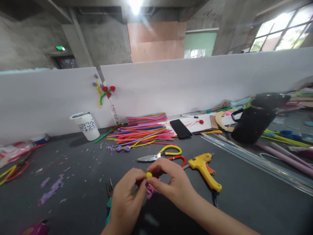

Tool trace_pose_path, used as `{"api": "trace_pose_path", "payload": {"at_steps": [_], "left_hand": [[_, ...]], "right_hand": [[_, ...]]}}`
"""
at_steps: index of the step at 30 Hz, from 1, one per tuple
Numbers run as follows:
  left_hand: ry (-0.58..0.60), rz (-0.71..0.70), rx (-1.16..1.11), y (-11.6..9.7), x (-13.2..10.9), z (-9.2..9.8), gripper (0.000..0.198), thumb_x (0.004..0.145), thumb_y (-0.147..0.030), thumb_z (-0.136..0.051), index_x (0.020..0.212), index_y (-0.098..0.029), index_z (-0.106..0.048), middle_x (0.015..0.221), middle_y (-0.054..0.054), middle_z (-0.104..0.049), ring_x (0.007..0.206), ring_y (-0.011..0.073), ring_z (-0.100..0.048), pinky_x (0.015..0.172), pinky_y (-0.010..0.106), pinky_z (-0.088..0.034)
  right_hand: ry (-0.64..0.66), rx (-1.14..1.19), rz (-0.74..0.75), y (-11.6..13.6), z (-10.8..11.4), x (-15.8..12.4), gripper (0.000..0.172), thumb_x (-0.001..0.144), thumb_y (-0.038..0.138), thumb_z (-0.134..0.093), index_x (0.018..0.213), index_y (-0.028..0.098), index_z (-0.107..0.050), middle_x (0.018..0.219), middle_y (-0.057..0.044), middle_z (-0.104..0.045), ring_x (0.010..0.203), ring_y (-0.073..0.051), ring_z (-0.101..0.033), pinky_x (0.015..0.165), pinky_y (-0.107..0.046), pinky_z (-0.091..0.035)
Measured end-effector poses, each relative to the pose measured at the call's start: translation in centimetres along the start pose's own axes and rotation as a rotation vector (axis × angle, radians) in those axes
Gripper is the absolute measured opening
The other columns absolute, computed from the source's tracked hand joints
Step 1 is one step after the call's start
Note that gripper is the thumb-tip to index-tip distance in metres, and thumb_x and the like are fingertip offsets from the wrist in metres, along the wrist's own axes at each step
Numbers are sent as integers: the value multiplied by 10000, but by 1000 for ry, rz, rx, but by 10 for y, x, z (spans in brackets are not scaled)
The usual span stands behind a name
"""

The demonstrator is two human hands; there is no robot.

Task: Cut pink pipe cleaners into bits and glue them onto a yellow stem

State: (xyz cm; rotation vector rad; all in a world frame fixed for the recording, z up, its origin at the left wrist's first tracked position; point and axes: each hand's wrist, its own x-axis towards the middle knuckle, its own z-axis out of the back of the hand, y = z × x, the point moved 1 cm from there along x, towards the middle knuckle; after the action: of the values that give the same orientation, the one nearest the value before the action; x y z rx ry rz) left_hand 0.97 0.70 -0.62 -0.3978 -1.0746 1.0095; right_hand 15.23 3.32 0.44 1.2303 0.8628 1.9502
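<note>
A small yellow ball [149, 175] sits between the fingertips of my two hands, low in the middle of the view. My left hand [126, 199] pinches it from the left, thumb and forefinger together. From the other side, my right hand [174, 182] closes its thumb and forefinger on the ball. Pink scraps [151, 189] show just below the fingertips, partly hidden. Beyond the hands lie scissors [153, 158] with a yellow and a red handle. A yellow glue gun [204, 169] rests right of my right hand. Teal-handled pliers [109, 207] are partly covered by my left hand.
Colourful pipe cleaners [144, 133] lie in a pile ahead, near a black phone [180, 128]. A white cup [88, 127] stands left, a black jug [255, 120] right beside clear strips [256, 163]. Purple scraps [52, 191] litter the left. A white partition [183, 88] closes off the back.
</note>
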Motion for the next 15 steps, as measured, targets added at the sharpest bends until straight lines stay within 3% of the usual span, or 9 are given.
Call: {"api": "trace_pose_path", "payload": {"at_steps": [3,6,12,15], "left_hand": [[-45,-156,126,0,-2,-1,117,771,-79,-498,759,-189,-540,705,-6,-590,657,110,-564,619,195,-420],[-65,-206,169,0,-2,-1,142,768,-52,-492,771,-190,-526,695,-11,-584,647,101,-562,620,188,-416],[-68,-156,122,-5,-4,-1,138,746,-58,-518,703,-188,-537,649,-16,-582,608,105,-551,593,188,-414],[-62,-36,-28,-4,-2,0,118,748,-89,-521,699,-189,-561,649,-12,-577,601,116,-545,580,201,-419]], "right_hand": [[25,-76,55,0,0,-1,38,742,207,-602,759,173,-600,693,8,-587,646,-108,-531,606,-210,-411],[59,-101,54,1,0,-2,49,778,185,-564,780,175,-611,715,5,-608,665,-103,-538,613,-201,-402],[79,-102,94,2,0,-3,103,811,192,-528,754,171,-611,679,14,-595,641,-92,-530,606,-192,-391],[90,-27,62,1,2,-1,91,802,207,-536,753,178,-607,685,18,-590,645,-94,-531,607,-196,-404]]}}
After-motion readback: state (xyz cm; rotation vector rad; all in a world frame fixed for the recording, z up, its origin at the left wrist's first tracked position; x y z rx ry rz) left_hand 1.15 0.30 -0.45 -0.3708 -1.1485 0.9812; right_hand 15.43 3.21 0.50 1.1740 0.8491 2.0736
